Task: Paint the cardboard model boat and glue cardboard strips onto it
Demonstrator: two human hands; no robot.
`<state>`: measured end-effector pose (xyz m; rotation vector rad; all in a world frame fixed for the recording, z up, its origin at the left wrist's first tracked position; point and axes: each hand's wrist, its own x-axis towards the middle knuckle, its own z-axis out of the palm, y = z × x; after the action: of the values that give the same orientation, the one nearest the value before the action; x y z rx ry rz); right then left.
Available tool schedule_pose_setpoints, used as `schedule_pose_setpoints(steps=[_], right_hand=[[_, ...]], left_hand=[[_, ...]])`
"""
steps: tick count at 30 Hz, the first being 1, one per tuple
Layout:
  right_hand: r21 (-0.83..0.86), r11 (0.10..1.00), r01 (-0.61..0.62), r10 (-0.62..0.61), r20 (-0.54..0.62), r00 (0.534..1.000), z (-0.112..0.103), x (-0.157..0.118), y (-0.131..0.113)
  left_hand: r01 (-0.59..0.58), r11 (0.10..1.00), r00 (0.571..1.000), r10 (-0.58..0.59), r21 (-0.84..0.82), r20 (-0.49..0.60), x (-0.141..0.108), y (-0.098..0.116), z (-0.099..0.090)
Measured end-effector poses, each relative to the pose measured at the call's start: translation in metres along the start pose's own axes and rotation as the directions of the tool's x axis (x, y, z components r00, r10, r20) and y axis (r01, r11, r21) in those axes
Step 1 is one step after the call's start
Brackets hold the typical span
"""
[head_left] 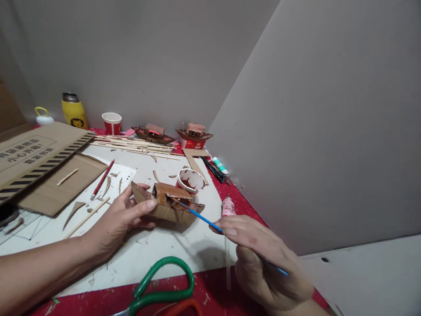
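Note:
A small cardboard boat [171, 213] with a brown-painted cabin is gripped at its left end by my left hand [120, 215], thumb on the near side. My right hand [259, 254] pinches a thin blue brush [205, 219], whose tip touches the boat just under the cabin's right end. The cabin roof looks glossy brown, while the near side of the hull is bare cardboard. Just behind the boat stands a paper cup [191, 181] with brown paint smeared inside.
Green-handled scissors [164, 298] lie at the front edge. A pink-stained glue bottle [227, 206] is by my right hand. Two finished-looking boats [154, 133], sticks [131, 145], a red-white cup [112, 125] and a yellow bottle [74, 113] line the back. Cardboard [36, 153] covers the left.

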<state>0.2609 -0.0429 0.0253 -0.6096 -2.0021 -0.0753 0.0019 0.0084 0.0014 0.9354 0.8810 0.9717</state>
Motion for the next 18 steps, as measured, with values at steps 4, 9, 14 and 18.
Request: schedule_pose_setpoints(steps=[4,9,14,18], right_hand=[[0.038,0.999,0.03,-0.031,0.026,0.999,0.0009,0.0106,-0.0044],[0.099,0.995,-0.014,0.016,-0.017,1.0,0.0001,0.0056,-0.0035],[0.07,0.997,-0.014,0.013,0.019,1.0,-0.0006,0.0056,-0.0032],[0.055,0.998,0.008,-0.008,-0.003,1.0,-0.0018,0.0075,-0.0032]], left_hand=[[0.001,1.0,1.0,-0.002,-0.013,-0.012,0.0,-0.0001,-0.0002],[0.008,1.0,1.0,-0.008,-0.009,-0.014,-0.0001,0.001,0.0005],[0.002,1.0,1.0,-0.002,-0.012,0.008,0.0,-0.0012,-0.0005],[-0.006,1.0,1.0,0.006,-0.007,0.011,-0.0007,-0.0013,-0.0006]])
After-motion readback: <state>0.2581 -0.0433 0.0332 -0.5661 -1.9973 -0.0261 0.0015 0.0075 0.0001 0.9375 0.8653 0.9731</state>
